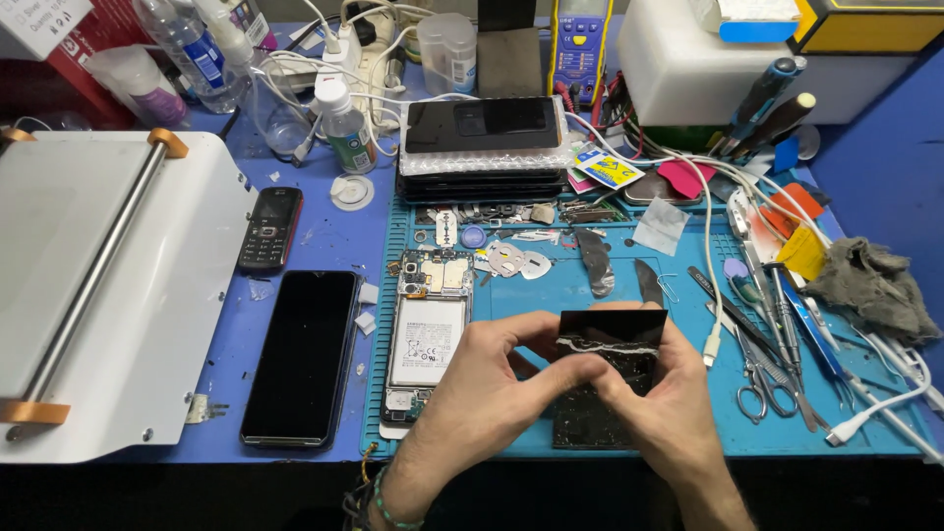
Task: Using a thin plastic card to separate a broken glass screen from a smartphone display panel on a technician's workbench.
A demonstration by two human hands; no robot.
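Both hands work at the near edge of the blue repair mat (pixel 551 295), over its middle. Left hand (pixel 482 379) and right hand (pixel 654 403) together grip a cracked black glass panel (pixel 612 339), held tilted up off the mat; a pale, jagged break line runs across it. Left thumb and forefinger pinch the panel's left side, the right hand's fingers close on its right side and lower part. Beaded bracelet (pixel 388 501) on the left wrist.

Just left of the hands: an opened smartphone (pixel 428 334) lying flat, white battery and circuit board exposed. Further left, off the mat, an intact black smartphone (pixel 303 356) face up, and above it a small keypad phone (pixel 270 229). White laminating machine (pixel 98 285) at far left.

Behind the hands: stack of black screens (pixel 482 147). To the right: scissors (pixel 767 388), tweezers and picks, a grey rag (pixel 870 285), white cables
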